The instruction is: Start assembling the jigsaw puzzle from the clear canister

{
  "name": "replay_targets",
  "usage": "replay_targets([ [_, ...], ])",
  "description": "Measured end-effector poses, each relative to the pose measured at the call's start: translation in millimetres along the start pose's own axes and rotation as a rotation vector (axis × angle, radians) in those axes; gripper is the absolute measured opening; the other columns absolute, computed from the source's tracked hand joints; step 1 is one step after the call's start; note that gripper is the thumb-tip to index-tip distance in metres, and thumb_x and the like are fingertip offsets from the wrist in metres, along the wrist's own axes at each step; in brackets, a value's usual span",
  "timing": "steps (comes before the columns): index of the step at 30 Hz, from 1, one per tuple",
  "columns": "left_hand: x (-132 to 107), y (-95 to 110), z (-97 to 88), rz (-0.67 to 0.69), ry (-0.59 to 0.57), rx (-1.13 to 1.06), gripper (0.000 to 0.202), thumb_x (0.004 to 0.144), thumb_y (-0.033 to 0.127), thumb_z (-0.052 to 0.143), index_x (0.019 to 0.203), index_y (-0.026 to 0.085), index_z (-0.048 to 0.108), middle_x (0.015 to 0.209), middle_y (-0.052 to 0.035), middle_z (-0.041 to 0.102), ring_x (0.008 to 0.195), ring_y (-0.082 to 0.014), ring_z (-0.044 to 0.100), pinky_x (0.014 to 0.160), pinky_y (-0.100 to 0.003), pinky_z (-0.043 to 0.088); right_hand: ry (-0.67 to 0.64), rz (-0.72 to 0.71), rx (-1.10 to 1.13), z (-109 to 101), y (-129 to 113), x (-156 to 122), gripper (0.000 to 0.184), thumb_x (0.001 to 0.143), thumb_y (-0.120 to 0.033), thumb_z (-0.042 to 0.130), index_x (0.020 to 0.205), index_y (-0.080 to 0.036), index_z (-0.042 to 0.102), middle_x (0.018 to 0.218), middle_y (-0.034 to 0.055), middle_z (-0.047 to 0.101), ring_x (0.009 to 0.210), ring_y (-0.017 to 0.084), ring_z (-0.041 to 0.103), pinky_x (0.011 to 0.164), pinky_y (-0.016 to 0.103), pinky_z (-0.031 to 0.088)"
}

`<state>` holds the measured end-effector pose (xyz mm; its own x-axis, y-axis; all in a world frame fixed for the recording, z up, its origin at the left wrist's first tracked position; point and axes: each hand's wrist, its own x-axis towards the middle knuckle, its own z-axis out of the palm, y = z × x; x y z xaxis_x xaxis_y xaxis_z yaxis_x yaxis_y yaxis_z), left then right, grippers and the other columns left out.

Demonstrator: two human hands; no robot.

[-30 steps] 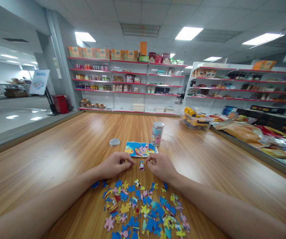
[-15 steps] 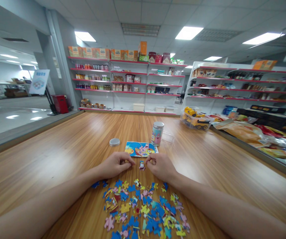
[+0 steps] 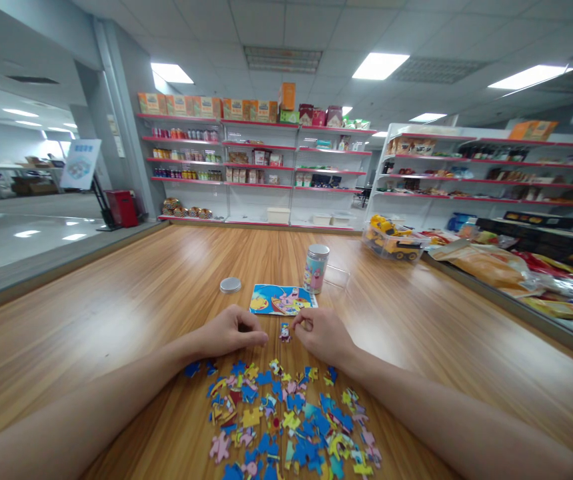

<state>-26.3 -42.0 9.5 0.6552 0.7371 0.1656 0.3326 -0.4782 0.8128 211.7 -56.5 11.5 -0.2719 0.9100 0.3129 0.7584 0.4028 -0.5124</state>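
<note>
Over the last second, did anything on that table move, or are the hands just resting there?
Hardly anything. The left hand slid slightly toward the person, its fingers flattening on the wooden table. The right hand stayed curled beside the small joined puzzle pieces. The loose puzzle pieces, picture card, tin and lid stayed put.

Small joined puzzle section (image 3: pixel 284 331): a few interlocked pieces, pink, white and blue print, lying flat on the wooden tabletop (image 3: pixel 116 313) near its middle, just short of the printed reference picture card (image 3: pixel 281 300). Loose jigsaw pieces (image 3: pixel 286 420): a scattered heap, mostly blue, yellow and pink, some overlapping, several showing plain backs, spreading toward the near edge of the tabletop.
</note>
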Motion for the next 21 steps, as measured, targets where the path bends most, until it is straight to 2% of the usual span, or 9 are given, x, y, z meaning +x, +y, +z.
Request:
replay_targets([
  [3,1.0,-4.0,0.6,0.000,-0.006,0.046,0.053,0.091,0.052,0.051,0.061,0.010,0.063,0.051,0.0015,0.046,0.050,-0.0084,0.037,0.049,-0.022,0.027,0.001,-0.002,0.003,0.3,0.6,-0.1,0.020,0.073,-0.017,0.055,0.074,-0.019,0.075,0.059,0.0006,0.063,0.054,0.012,0.051,0.053,0.022,0.032],
  [8,3.8,-7.6,1.5,0.018,0.094,0.009,0.063,0.094,0.061,0.037,0.059,0.012,0.057,0.053,0.0007,0.047,0.052,-0.0095,0.040,0.052,-0.022,0.031,-0.002,-0.014,0.003,-0.5,1.1,-0.3,0.021,0.073,-0.017,0.054,0.074,-0.019,0.075,0.059,0.0008,0.063,0.054,0.013,0.051,0.053,0.022,0.033],
  [13,5.1,-8.3,-1.0,0.022,0.069,0.016,0.063,0.093,0.062,0.038,0.058,0.012,0.055,0.054,-0.0001,0.049,0.053,-0.0099,0.041,0.053,-0.022,0.032,0.008,0.005,0.005,-0.1,-0.1,1.5,0.021,0.073,-0.015,0.053,0.074,-0.018,0.075,0.060,0.0012,0.063,0.055,0.013,0.052,0.053,0.023,0.032],
  [21,2.1,-5.7,-1.0,0.034,0.037,0.019,0.056,0.093,0.055,0.045,0.059,0.012,0.054,0.054,0.0014,0.044,0.053,-0.0094,0.038,0.053,-0.023,0.029,0.026,0.018,0.037,0.1,0.4,3.4,0.019,0.074,-0.015,0.053,0.072,-0.016,0.072,0.055,-0.0006,0.058,0.052,0.011,0.047,0.052,0.022,0.030],
])
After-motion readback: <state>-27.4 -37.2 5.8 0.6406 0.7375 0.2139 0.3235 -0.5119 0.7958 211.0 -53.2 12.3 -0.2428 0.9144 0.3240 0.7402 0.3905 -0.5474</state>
